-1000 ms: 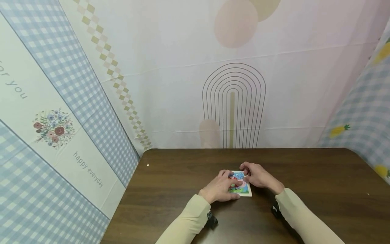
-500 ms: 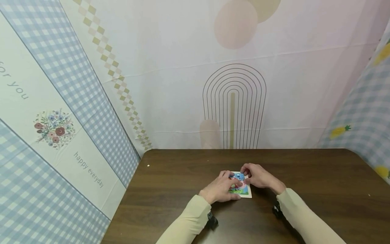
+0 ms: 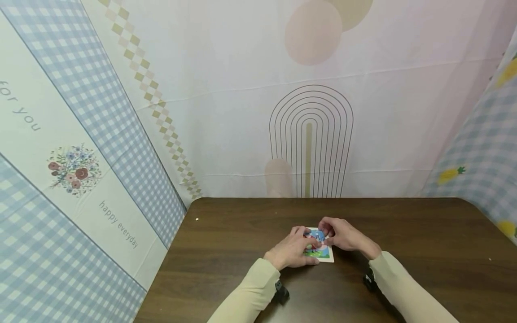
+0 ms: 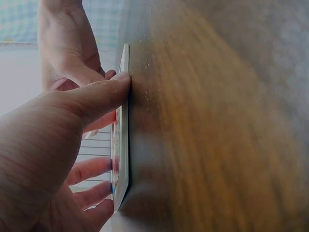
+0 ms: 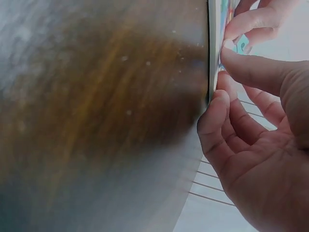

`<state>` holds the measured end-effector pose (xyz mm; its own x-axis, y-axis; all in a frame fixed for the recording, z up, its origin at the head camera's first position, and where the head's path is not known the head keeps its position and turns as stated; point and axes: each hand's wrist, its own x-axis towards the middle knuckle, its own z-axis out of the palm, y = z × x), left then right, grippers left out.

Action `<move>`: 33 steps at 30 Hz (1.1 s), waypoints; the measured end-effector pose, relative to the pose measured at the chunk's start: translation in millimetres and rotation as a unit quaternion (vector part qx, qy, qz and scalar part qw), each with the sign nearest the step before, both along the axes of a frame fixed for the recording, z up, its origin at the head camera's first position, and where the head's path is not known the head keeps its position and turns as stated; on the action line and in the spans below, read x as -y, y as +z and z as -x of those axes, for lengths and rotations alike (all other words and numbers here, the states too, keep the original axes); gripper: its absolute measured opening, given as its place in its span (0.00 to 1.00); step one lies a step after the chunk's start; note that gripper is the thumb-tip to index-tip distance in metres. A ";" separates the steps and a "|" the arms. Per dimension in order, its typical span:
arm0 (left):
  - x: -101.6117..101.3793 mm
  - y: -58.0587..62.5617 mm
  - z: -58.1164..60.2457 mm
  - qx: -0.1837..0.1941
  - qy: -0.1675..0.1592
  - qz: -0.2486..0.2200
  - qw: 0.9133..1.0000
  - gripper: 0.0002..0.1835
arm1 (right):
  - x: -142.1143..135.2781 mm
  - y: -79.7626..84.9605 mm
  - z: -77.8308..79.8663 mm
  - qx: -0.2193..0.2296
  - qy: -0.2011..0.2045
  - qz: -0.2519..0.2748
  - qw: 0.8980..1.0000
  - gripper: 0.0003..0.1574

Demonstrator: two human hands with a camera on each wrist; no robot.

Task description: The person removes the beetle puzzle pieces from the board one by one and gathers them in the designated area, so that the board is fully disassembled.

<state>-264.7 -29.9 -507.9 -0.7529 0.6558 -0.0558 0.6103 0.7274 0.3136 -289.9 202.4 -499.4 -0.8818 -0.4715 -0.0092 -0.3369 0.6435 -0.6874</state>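
Observation:
A small flat picture puzzle (image 3: 325, 253) with a white border and bright cartoon print lies on the brown table. My left hand (image 3: 288, 249) covers its left side. The left fingers are spread over the picture, while the thumb rests at the near edge. At the upper right, my right hand (image 3: 343, 234) pinches a blue puzzle piece (image 3: 319, 235) between thumb and fingers, partly hidden by them. In the right wrist view a teal bit of this piece (image 5: 241, 45) shows beyond the thumb. The left wrist view shows the board (image 4: 123, 159) edge-on, with left fingertips touching its face.
The dark wooden table (image 3: 226, 255) extends around both hands. A tiny white speck (image 3: 197, 219) lies at its far left. A patterned white cloth (image 3: 226, 112) hangs behind the far edge, and checked cloths hang at the left and right.
The blue piece under my right fingers has turned and shifted slightly, and the right fingertips have moved a little with it. My left hand stays in place on the puzzle.

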 end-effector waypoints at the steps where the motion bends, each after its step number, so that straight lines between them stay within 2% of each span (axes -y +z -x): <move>1: 0.1 -0.2 0.0 0.000 0.000 0.000 1.000 0.24 | -0.6 0.0 -0.2 0.002 0.000 0.002 1.000 0.17; 10: -0.1 -0.3 0.3 -0.005 -0.004 0.007 1.000 0.25 | -3.4 -4.0 -3.0 0.006 -0.006 0.013 1.000 0.10; 22: 0.6 -1.4 0.0 -0.002 -0.002 -0.002 1.000 0.26 | -3.8 -5.2 -10.1 0.001 -0.022 0.036 0.999 0.07; 27: 0.6 -0.6 -0.3 0.000 0.001 -0.003 1.000 0.26 | -4.2 -5.1 -11.0 0.014 -0.040 0.033 0.999 0.10; 33: 0.6 0.5 0.1 0.006 0.003 -0.007 1.000 0.25 | -5.6 -4.2 -10.5 0.030 -0.044 0.031 0.998 0.18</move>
